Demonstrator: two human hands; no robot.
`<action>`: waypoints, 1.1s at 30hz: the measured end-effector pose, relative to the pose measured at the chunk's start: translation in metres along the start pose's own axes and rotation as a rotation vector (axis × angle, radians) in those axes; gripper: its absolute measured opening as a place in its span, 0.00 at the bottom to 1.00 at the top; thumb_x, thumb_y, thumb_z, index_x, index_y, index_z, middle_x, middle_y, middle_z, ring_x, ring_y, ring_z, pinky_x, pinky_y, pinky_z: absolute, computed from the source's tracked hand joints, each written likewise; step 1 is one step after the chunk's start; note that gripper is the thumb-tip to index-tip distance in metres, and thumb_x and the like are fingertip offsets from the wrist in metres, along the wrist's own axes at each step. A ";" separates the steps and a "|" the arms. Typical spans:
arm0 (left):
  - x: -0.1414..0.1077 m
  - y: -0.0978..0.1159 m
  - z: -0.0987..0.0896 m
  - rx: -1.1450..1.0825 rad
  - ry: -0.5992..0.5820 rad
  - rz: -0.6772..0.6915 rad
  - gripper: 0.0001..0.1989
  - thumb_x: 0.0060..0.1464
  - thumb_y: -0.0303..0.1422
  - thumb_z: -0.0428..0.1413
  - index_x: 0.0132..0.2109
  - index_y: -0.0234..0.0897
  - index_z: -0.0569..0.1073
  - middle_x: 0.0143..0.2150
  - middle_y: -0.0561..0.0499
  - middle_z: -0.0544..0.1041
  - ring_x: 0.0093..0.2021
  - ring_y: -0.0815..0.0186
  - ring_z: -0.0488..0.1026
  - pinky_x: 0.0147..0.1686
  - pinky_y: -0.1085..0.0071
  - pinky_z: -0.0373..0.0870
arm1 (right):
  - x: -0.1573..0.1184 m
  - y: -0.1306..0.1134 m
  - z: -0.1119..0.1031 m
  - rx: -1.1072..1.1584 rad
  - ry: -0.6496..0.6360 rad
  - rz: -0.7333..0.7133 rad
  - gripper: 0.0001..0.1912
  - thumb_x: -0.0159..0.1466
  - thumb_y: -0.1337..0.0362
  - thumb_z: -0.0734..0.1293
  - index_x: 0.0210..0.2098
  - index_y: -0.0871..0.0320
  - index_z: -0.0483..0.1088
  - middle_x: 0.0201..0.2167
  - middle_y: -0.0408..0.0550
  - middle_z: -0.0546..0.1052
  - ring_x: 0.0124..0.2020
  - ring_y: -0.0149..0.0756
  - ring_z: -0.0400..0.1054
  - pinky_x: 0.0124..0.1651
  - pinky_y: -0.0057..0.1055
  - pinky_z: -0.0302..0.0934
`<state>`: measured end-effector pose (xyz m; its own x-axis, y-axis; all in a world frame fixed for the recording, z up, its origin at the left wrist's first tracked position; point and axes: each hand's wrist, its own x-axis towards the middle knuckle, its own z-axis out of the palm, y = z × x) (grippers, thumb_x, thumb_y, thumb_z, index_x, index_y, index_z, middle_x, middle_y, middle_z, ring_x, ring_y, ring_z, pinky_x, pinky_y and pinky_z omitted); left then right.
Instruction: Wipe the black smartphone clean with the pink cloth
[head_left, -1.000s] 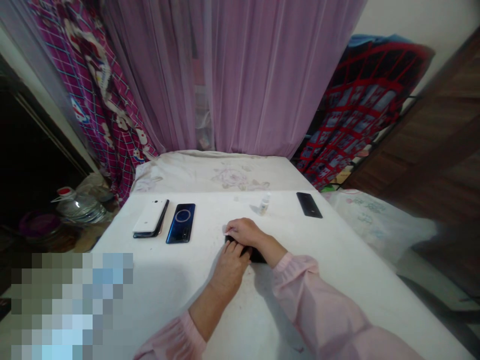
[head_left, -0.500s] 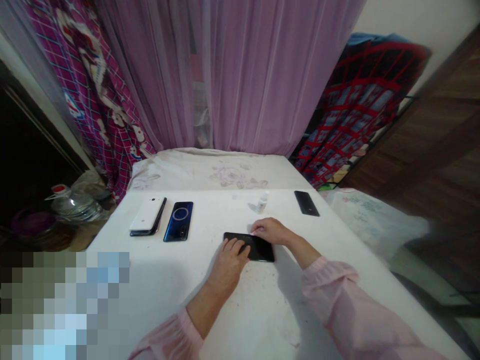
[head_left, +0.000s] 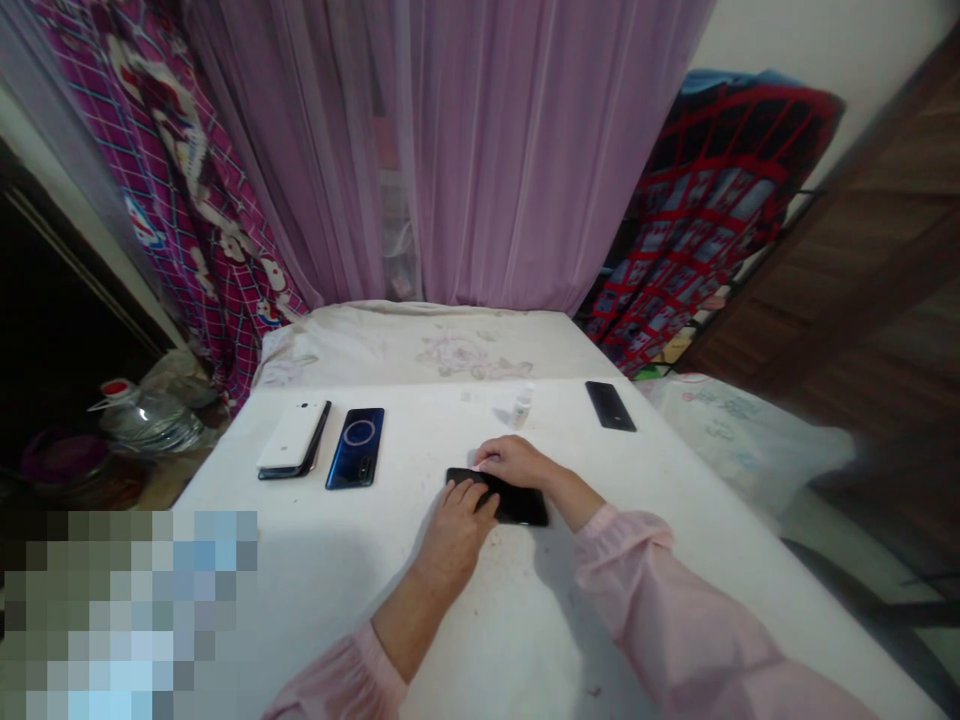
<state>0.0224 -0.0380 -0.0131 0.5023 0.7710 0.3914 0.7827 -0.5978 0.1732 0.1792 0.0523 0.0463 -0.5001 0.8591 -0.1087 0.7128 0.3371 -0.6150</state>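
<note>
A black smartphone [head_left: 517,500] lies flat on the white-covered table, its dark glossy face up. My left hand [head_left: 457,520] rests over its left end, fingers spread and pressed on the surface, thumb on it too. At the phone's far edge, my right hand [head_left: 517,462] is closed in a pinch on a small pinkish piece [head_left: 480,466]. Only a sliver of that piece shows at the fingertips, touching or very near the edge; its kind is unclear. A small white bottle [head_left: 523,405] stands upright beyond my right hand.
To the left lie a blue phone [head_left: 355,450] with a ring on its back and a stack topped by a white phone [head_left: 294,435]. Another dark phone [head_left: 610,406] lies at the far right. A water jug [head_left: 146,420] stands off the table's left side.
My right hand has slid left along the phone's far edge, closer to my left hand. My left hand and the phone have stayed in place.
</note>
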 end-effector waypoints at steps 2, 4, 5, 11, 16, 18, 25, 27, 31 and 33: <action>0.000 0.001 -0.002 0.000 -0.004 0.009 0.14 0.61 0.32 0.56 0.54 0.40 0.72 0.52 0.45 0.74 0.56 0.55 0.69 0.57 0.52 0.63 | -0.014 0.015 -0.008 0.026 0.012 0.013 0.08 0.58 0.62 0.66 0.32 0.56 0.78 0.29 0.42 0.79 0.32 0.31 0.70 0.37 0.26 0.60; 0.000 0.001 -0.004 0.000 -0.012 0.028 0.14 0.61 0.31 0.57 0.54 0.39 0.72 0.53 0.45 0.74 0.56 0.55 0.69 0.57 0.52 0.64 | -0.026 0.029 -0.016 0.036 0.029 0.047 0.09 0.58 0.61 0.66 0.32 0.57 0.78 0.27 0.42 0.78 0.31 0.32 0.69 0.36 0.26 0.59; 0.000 0.001 -0.005 0.000 -0.015 0.035 0.15 0.60 0.31 0.57 0.54 0.39 0.72 0.53 0.45 0.74 0.56 0.55 0.69 0.57 0.52 0.64 | -0.031 0.033 -0.019 0.043 0.022 0.055 0.10 0.58 0.60 0.66 0.32 0.57 0.78 0.27 0.42 0.78 0.31 0.32 0.69 0.35 0.26 0.59; -0.005 -0.004 -0.004 0.003 0.013 0.021 0.13 0.62 0.31 0.55 0.52 0.37 0.73 0.52 0.45 0.76 0.55 0.55 0.70 0.56 0.54 0.66 | -0.029 0.028 -0.022 -0.029 0.011 0.083 0.08 0.57 0.62 0.66 0.31 0.55 0.78 0.27 0.41 0.79 0.32 0.32 0.70 0.36 0.27 0.59; -0.022 -0.013 -0.014 0.063 0.037 0.008 0.12 0.63 0.25 0.50 0.50 0.33 0.74 0.50 0.44 0.77 0.52 0.58 0.73 0.51 0.62 0.72 | -0.023 0.020 -0.024 -0.099 -0.057 0.079 0.07 0.55 0.63 0.67 0.31 0.54 0.78 0.29 0.41 0.80 0.34 0.34 0.72 0.37 0.27 0.59; -0.025 -0.014 -0.017 0.086 0.038 0.016 0.12 0.63 0.24 0.49 0.50 0.33 0.74 0.50 0.44 0.77 0.51 0.58 0.74 0.50 0.63 0.73 | -0.022 0.018 -0.024 -0.095 -0.078 0.066 0.07 0.55 0.64 0.67 0.31 0.54 0.78 0.29 0.41 0.80 0.34 0.34 0.72 0.37 0.27 0.59; -0.019 -0.012 -0.016 0.102 0.041 0.051 0.12 0.62 0.23 0.50 0.49 0.34 0.75 0.49 0.45 0.78 0.50 0.58 0.75 0.48 0.63 0.75 | 0.010 -0.011 0.001 -0.072 0.021 0.025 0.07 0.57 0.67 0.67 0.32 0.54 0.78 0.31 0.42 0.80 0.34 0.31 0.72 0.37 0.25 0.60; -0.019 -0.013 -0.017 0.102 0.037 0.050 0.12 0.62 0.23 0.49 0.49 0.35 0.75 0.49 0.45 0.78 0.51 0.58 0.75 0.48 0.62 0.75 | 0.021 -0.020 0.008 -0.066 0.036 0.023 0.06 0.58 0.66 0.67 0.32 0.54 0.78 0.32 0.43 0.81 0.35 0.32 0.73 0.39 0.26 0.60; -0.018 -0.013 -0.017 0.094 0.038 0.034 0.12 0.62 0.24 0.50 0.48 0.34 0.75 0.48 0.45 0.79 0.50 0.58 0.75 0.48 0.62 0.75 | 0.027 -0.027 0.012 -0.055 0.037 0.017 0.06 0.59 0.65 0.67 0.33 0.54 0.78 0.33 0.43 0.81 0.36 0.32 0.73 0.40 0.26 0.61; -0.018 -0.013 -0.016 0.083 0.043 0.025 0.12 0.63 0.25 0.50 0.48 0.35 0.75 0.48 0.45 0.79 0.50 0.58 0.75 0.48 0.63 0.75 | 0.020 -0.021 0.008 -0.053 0.028 0.016 0.06 0.59 0.65 0.67 0.33 0.54 0.78 0.33 0.42 0.81 0.36 0.32 0.72 0.40 0.26 0.61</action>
<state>-0.0028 -0.0481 -0.0077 0.5074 0.7447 0.4335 0.7988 -0.5952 0.0876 0.1503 0.0591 0.0513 -0.4752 0.8746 -0.0963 0.7459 0.3424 -0.5712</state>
